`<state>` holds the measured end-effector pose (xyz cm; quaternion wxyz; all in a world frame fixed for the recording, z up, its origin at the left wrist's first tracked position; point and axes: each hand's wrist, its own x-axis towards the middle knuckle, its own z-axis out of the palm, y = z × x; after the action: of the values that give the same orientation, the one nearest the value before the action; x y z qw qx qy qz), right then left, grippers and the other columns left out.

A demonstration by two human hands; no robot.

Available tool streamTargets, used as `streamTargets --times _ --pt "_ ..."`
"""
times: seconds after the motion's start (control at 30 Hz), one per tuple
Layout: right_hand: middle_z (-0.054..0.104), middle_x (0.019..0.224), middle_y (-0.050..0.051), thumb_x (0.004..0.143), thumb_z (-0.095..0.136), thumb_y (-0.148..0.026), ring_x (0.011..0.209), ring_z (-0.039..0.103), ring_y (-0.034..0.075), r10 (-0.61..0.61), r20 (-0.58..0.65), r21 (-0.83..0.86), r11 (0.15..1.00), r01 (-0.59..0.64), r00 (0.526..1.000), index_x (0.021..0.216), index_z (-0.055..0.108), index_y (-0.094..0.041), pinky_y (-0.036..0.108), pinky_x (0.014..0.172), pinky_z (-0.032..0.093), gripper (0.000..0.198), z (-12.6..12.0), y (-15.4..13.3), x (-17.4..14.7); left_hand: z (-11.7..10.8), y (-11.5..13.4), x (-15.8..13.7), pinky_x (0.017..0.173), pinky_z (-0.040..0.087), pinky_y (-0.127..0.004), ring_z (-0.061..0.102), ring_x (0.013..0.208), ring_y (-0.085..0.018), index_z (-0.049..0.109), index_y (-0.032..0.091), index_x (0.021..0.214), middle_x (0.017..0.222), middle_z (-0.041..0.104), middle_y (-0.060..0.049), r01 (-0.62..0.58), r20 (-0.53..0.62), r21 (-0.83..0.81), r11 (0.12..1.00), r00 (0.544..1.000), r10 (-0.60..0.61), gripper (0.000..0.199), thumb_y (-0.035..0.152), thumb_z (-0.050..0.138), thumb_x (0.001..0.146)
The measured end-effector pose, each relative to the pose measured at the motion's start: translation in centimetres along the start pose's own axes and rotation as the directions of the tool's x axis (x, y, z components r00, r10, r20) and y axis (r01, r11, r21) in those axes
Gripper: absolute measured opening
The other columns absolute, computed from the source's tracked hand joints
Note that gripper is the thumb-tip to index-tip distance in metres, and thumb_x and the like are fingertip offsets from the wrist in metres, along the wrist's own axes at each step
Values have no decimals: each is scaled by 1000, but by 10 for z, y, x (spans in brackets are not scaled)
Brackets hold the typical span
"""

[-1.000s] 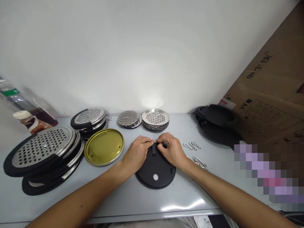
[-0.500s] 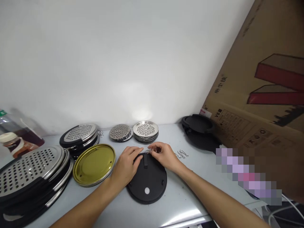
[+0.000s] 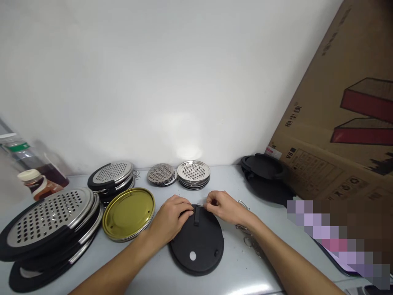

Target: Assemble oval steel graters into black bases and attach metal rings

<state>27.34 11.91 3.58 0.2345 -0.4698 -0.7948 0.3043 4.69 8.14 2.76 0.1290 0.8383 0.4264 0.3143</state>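
A round black disc (image 3: pixel 201 241) lies on the table, with a short black tab (image 3: pixel 197 216) near its top edge and a white dot low on its face. My left hand (image 3: pixel 172 217) grips the disc's upper left rim, thumb resting near the tab. At the tab's top end, the fingertips of my right hand (image 3: pixel 225 207) pinch a thin metal wire loop (image 3: pixel 200 204), mostly hidden by the fingers. Loose wire clips (image 3: pixel 248 241) lie beneath and beside my right forearm.
Left stand stacks of black-rimmed perforated plates (image 3: pixel 49 217) and gold lids (image 3: pixel 129 213). Perforated metal discs (image 3: pixel 193 171) sit by the wall. Black rings (image 3: pixel 265 168) are stacked at right, against a large cardboard box (image 3: pixel 331 159). Bottles (image 3: pixel 38 184) stand far left.
My view has shifted slightly, so the scene sits lower and further right. My right fingers have closed in a pinch at the disc's top edge; my left hand keeps its hold.
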Motion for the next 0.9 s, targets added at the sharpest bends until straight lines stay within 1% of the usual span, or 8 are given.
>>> streamTargets --times 0.13,0.23,0.33,0.43,0.53,0.63,0.73,0.9 --pt "51 58 -3 81 59 -33 55 46 11 38 124 283 956 -72 992 52 53 -17 24 54 36 34 -4 2 2 -2 2 1 89 49 -36 62 93 -19 73 23 96 96 74 -1 -19 10 -34 999 1000 19 14 18 62 89" --pt "60 78 1 79 62 -31 70 55 13 -34 -31 383 923 44 999 50 53 -16 26 68 42 34 -3 0 5 -1 3 0 91 49 -36 62 95 -19 73 24 98 98 74 -1 -40 29 -57 998 999 42 15 19 62 89" --pt "58 73 1 81 62 -33 68 54 14 -60 -202 295 948 119 978 50 52 -18 28 67 41 35 2 -2 7 1 3 -2 92 49 -35 62 95 -18 73 24 98 98 74 -1 -60 27 -72 996 998 62 14 19 63 88" --pt "59 69 1 79 65 -37 67 54 15 -25 -231 305 947 97 973 55 56 -18 28 67 41 32 7 -1 8 2 2 -2 90 50 -35 63 95 -18 73 24 98 98 74 -1 -72 2 -76 995 997 73 14 19 64 88" --pt "59 62 -1 76 69 -42 63 53 14 114 -155 480 877 -26 981 62 61 -16 28 66 43 30 9 1 10 3 1 -2 89 51 -35 64 94 -18 73 25 98 98 74 -2 -77 -6 -72 994 997 77 15 20 64 87" --pt "67 71 3 72 75 -41 70 59 15 188 16 721 679 -141 982 68 69 -14 30 75 47 28 9 0 9 3 1 -2 89 51 -35 64 94 -18 73 24 98 98 74 -1 -68 -3 -71 995 998 68 15 19 65 87" --pt "72 98 11 70 78 -39 94 64 22 103 163 840 507 -192 981 81 76 -14 37 93 46 27 6 -8 4 1 2 -2 90 51 -35 64 95 -18 73 24 97 98 74 -1 -72 -22 -83 994 997 70 15 17 64 87" --pt "71 113 8 73 74 -48 116 59 28 -125 132 856 514 -50 983 99 75 -25 49 107 36 35 -12 -22 -7 -7 6 1 89 52 -36 64 96 -18 71 24 100 100 73 -4 -88 -215 -136 987 975 57 18 16 60 90"
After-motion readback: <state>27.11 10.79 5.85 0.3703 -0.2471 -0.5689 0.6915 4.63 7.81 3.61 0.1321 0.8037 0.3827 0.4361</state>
